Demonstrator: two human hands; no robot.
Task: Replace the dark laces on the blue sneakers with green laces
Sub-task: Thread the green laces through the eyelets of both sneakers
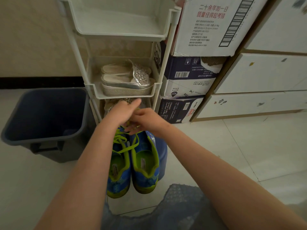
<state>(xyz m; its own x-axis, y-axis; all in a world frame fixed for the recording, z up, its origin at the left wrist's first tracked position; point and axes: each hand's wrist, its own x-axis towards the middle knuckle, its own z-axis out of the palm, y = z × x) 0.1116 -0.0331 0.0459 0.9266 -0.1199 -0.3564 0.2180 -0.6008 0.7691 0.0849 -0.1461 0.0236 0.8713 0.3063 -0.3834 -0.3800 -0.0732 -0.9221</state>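
Note:
Two blue sneakers with lime-green lining, the left one point(118, 171) and the right one point(145, 161), stand side by side on a blue stool point(162, 156), heels toward me. Green laces point(123, 141) run through the left sneaker's eyelets and trail loosely across both tongues. My left hand point(122, 112) and my right hand point(146, 121) meet above the toes, fingers curled, pinching green lace ends between them. The toes of both sneakers are hidden under my hands. No dark laces are in view.
A white plastic shoe rack point(123, 87) stands right behind the sneakers, with silver platform sandals point(127, 80) on its middle shelf. A dark blue bin point(44, 117) sits at left. Stacked cardboard boxes point(191, 77) and white drawers point(259, 75) fill the right. My knee point(174, 208) is below.

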